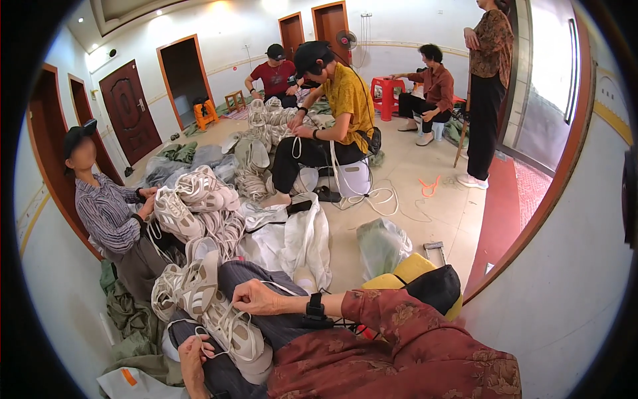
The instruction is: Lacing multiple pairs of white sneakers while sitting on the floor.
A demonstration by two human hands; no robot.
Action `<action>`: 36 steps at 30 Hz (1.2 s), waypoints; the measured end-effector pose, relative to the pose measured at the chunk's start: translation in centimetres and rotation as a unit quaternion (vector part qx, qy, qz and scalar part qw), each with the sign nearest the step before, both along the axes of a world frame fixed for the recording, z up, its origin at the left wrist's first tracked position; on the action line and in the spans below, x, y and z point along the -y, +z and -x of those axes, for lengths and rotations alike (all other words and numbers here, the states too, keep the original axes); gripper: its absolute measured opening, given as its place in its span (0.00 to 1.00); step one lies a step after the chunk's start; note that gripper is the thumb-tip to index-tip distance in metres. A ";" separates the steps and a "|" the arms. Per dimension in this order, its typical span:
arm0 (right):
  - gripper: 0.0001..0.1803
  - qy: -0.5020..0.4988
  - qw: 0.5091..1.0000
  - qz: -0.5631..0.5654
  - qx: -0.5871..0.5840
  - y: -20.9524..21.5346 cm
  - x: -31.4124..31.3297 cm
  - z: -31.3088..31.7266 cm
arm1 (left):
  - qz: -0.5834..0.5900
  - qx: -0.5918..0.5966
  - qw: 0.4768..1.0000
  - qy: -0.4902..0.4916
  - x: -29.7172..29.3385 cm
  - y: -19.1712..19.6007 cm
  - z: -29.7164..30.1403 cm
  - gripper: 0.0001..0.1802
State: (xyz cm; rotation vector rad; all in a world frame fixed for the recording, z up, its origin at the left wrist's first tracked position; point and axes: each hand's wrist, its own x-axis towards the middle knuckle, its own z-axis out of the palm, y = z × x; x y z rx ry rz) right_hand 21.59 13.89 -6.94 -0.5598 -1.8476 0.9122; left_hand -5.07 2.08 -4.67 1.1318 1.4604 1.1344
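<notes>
A beige and white sneaker (255,356) lies across my lap, with loose pale laces looping over its upper. Above its laced part, my right hand (258,297) is closed in a pinch on a shoelace (287,288), whose loose length trails off to the right. My left hand (194,359) is low beside the sneaker, its thumb and fingers closed on a thin lace. Just beyond the sneaker, more sneakers of the same kind (197,284) rest against my knees, their laces threaded. The far side of the left hand's grip is partly hidden.
A large heap of sneakers (219,223) rises ahead, beside a white sack (292,236). At left a person (106,206) handles shoes; another in yellow (349,100) sits working ahead. A yellow and black cushion (432,286) and a plastic bag (382,246) lie to the right.
</notes>
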 end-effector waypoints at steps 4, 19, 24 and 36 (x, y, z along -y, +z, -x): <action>0.05 -0.001 1.000 0.000 0.004 0.1 0.0 -0.1 | 0.005 -0.002 1.000 0.000 0.0 0.1 0.0 0.15; 0.06 -0.002 1.000 0.001 -0.009 0.3 0.2 -0.1 | 0.010 -0.012 1.000 0.001 0.1 0.4 -0.2 0.15; 0.05 -0.002 1.000 -0.009 -0.008 -0.1 0.0 -0.1 | 0.005 -0.001 1.000 0.009 0.5 1.2 -1.1 0.16; 0.08 -0.012 1.000 -0.003 0.010 0.5 0.3 -0.1 | -0.007 0.005 1.000 0.009 0.4 0.7 -0.6 0.15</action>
